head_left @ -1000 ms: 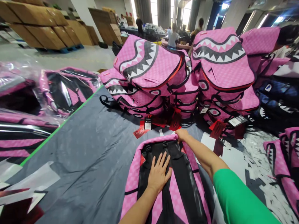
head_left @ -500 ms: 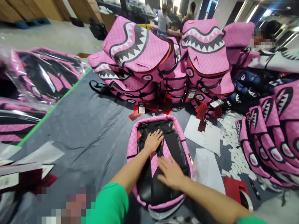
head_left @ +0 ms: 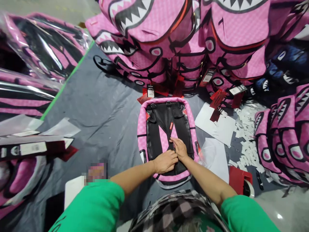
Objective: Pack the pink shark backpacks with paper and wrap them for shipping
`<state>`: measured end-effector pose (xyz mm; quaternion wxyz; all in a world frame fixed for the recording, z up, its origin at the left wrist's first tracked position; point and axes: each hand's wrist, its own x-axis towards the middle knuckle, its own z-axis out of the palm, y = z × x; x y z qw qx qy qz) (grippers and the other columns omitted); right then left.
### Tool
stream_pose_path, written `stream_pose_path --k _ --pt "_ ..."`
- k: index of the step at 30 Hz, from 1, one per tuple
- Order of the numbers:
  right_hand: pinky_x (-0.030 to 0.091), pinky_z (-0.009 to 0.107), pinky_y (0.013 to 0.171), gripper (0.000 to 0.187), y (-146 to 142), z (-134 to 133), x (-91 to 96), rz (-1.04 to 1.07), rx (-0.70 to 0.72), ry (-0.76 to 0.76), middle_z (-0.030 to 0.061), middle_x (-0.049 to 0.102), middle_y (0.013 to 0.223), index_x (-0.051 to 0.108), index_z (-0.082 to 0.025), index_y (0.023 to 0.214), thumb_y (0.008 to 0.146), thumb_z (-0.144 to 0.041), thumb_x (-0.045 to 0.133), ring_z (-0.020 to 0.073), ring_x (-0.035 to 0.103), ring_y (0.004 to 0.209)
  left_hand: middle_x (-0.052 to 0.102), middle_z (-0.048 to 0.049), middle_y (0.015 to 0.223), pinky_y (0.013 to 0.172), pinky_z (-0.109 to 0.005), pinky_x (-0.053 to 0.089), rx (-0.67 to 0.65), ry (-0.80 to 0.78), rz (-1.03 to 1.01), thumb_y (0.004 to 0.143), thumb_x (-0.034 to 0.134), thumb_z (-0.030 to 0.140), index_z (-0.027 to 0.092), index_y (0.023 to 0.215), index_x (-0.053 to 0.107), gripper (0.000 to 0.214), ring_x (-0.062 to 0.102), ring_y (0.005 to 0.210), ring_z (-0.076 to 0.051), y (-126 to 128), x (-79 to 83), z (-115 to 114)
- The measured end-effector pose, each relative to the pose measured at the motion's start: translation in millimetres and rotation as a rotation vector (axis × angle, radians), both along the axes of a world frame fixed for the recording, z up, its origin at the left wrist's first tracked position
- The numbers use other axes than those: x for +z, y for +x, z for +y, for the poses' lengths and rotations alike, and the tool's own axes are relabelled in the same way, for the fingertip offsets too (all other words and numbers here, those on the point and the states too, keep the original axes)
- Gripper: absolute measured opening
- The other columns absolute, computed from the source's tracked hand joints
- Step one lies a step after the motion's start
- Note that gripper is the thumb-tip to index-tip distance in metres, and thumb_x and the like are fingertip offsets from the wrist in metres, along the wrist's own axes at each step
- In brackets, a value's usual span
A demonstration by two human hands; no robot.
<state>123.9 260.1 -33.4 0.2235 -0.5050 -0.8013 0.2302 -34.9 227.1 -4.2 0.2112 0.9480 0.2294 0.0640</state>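
Note:
A pink and black backpack lies on the table in front of me, its black back panel and shoulder straps facing up. The pink wedges of the straps meet near its middle. My left hand rests on the lower straps with fingers bent inward; what lies under its fingertips is hidden. Close above and to the right, my right hand has its fingers bent at a black strap by the centre. The two hands nearly touch.
Pink shark-mouth backpacks with hang tags are piled behind. More pink bags stand at right, beside white paper scraps and a red tape dispenser. Plastic-wrapped backpacks lie at left, with tags nearer me.
My left hand has moved from the upper straps down to the lower middle. My right hand has shifted toward the centre, and its spread fingers have bent in. The view has tilted downward.

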Motion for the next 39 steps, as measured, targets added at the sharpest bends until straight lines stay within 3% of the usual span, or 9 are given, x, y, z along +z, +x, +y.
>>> stream_pose_path --k 4,9,11,15,20,27,34,36,39 --pt "0.052 0.034 0.094 0.045 9.7 2.6 25.3 0.065 0.023 -0.025 0.0061 0.073 0.11 0.044 -0.022 0.145 0.104 -0.017 0.028 0.0167 0.066 0.106 0.066 -0.0087 0.097 0.09 -0.038 0.041 -0.035 -0.044 -0.023 0.085 0.059 0.023 0.02 0.095 0.067 0.013 0.054 0.094 -0.024 -5.3 -36.7 -3.1" --pt "0.048 0.034 0.081 0.027 18.7 -23.1 56.9 -0.165 0.927 0.194 0.0072 0.07 0.096 0.065 -0.021 0.111 0.102 -0.021 0.04 0.0191 0.062 0.089 0.07 -0.0021 0.095 0.095 -0.033 0.041 0.013 -0.033 -0.046 0.082 0.066 0.026 0.026 0.091 0.072 0.011 0.056 0.097 -0.021 -4.0 -43.1 -8.7" --pt "0.045 0.031 0.071 0.023 19.7 -30.3 60.7 -0.253 1.111 0.249 0.004 0.068 0.084 0.067 -0.021 0.102 0.1 -0.022 0.043 0.0178 0.059 0.078 0.07 -0.0032 0.095 0.094 -0.033 0.043 0.115 0.019 -0.034 0.085 0.063 0.026 0.024 0.092 0.073 0.012 0.057 0.094 -0.02 -4.1 -31.3 -6.6" --pt "0.044 0.036 0.075 0.024 16.9 -24.0 56.5 -0.398 1.066 0.206 0.0097 0.069 0.094 0.066 -0.015 0.103 0.086 -0.032 0.061 0.0228 0.058 0.085 0.057 -0.0158 0.136 0.11 -0.056 0.03 0.486 0.17 -0.022 0.098 0.047 0.031 0.018 0.129 0.063 0.038 0.047 0.127 -0.033 -5.7 -11.6 0.6" --pt "0.041 0.038 0.087 0.037 17.3 -17.2 32.2 -0.311 1.067 0.114 0.0083 0.067 0.098 0.063 -0.016 0.115 0.083 -0.032 0.059 0.0238 0.056 0.091 0.036 -0.0061 0.16 0.117 -0.061 0.015 0.737 0.336 -0.027 0.095 0.052 0.049 0.037 0.149 0.043 0.055 0.02 0.149 -0.039 -7.8 -25.6 -5.1" --pt "0.041 0.036 0.077 0.037 21.3 -30.2 -7.8 -0.223 1.177 0.2 0.0033 0.066 0.083 0.065 -0.016 0.114 0.085 -0.037 0.057 0.0208 0.055 0.08 0.033 -0.0047 0.161 0.12 -0.059 0.011 0.782 0.325 -0.029 0.09 0.059 0.051 0.039 0.148 0.044 0.061 0.013 0.152 -0.04 -8.1 -44.4 -26.1" --pt "0.045 0.033 0.079 0.021 20.8 -11.6 27.4 -0.281 1.098 0.218 0.0036 0.068 0.089 0.068 -0.02 0.105 0.088 -0.03 0.061 0.0182 0.058 0.085 0.033 -0.0084 0.161 0.116 -0.066 0.021 0.694 0.239 0.092 0.093 0.056 0.036 0.034 0.148 0.046 0.056 0.015 0.151 -0.042 -18.9 -32.3 -19.0" --pt "0.046 0.037 0.083 0.022 22.9 -1.3 41.5 -0.27 0.942 0.205 0.0076 0.069 0.098 0.067 -0.019 0.109 0.093 -0.026 0.053 0.02 0.059 0.091 0.031 -0.0084 0.162 0.116 -0.065 0.021 0.65 0.207 0.125 0.093 0.057 0.039 0.034 0.149 0.045 0.057 0.013 0.151 -0.042 -31.9 -30.2 -24.7" --pt "0.043 0.046 0.098 0.034 17.3 11.7 56.5 -0.214 0.35 0.144 0.0147 0.065 0.119 0.06 -0.018 0.128 0.096 -0.019 0.045 0.0246 0.057 0.11 0.031 -0.0074 0.162 0.116 -0.062 0.023 0.598 0.182 0.17 0.094 0.054 0.042 0.033 0.149 0.044 0.057 0.015 0.151 -0.041 -47.3 -25.5 -33.6"
